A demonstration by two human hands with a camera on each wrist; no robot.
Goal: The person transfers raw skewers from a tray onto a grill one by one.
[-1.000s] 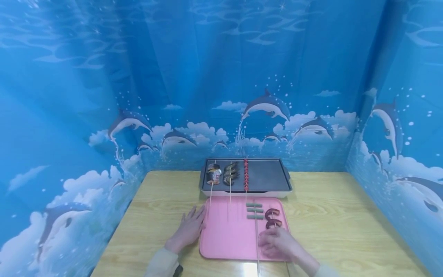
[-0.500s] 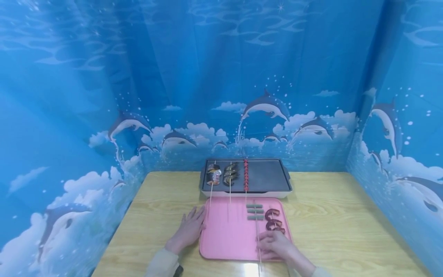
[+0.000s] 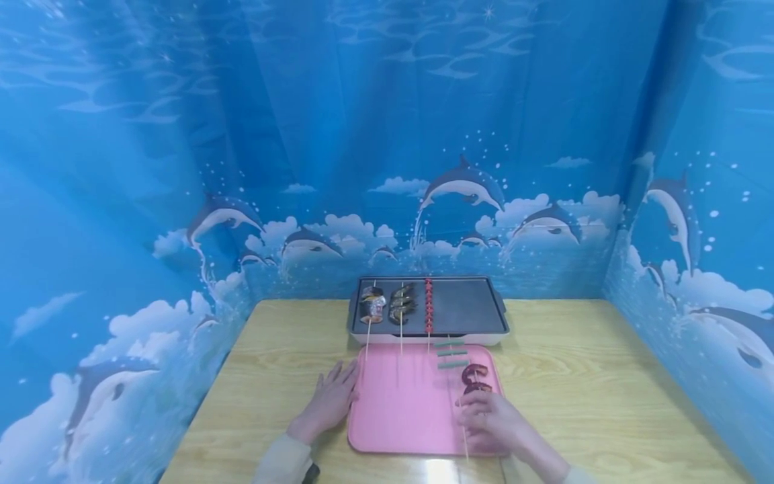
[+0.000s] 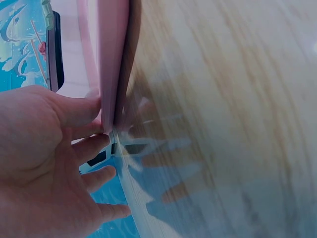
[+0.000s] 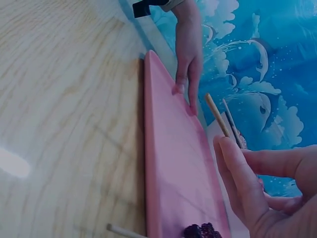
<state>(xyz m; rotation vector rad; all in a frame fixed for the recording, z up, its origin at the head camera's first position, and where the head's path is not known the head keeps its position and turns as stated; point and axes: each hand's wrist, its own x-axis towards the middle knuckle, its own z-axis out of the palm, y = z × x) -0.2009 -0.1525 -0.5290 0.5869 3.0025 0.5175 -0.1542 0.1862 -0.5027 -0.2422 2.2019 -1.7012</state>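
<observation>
My right hand (image 3: 492, 422) pinches the wooden stick of a skewer with green pieces (image 3: 451, 353), lifted above the pink tray (image 3: 399, 417). In the right wrist view the stick's end (image 5: 217, 115) juts out past the fingertips. Just beneath that hand lies a skewer of dark brown curled pieces (image 3: 475, 373) on the tray, partly covered by the hand. At the tray's left edge rests my left hand (image 3: 329, 396), fingers spread; the left wrist view has its thumb touching the tray's rim (image 4: 113, 54).
Behind the tray stands a dark griddle (image 3: 468, 306). On it lie a skewer of mixed grey and orange chunks (image 3: 372, 306), a shrimp-like skewer (image 3: 402, 306) and a red-beaded skewer (image 3: 429, 306); their sticks reach over the tray. A dolphin-print curtain (image 3: 387, 168) surrounds the wooden table (image 3: 574, 376).
The green skewer has risen off the tray and shifted forward and slightly right, its tip now near the griddle's front edge. My right hand moved with it; the left hand stayed put.
</observation>
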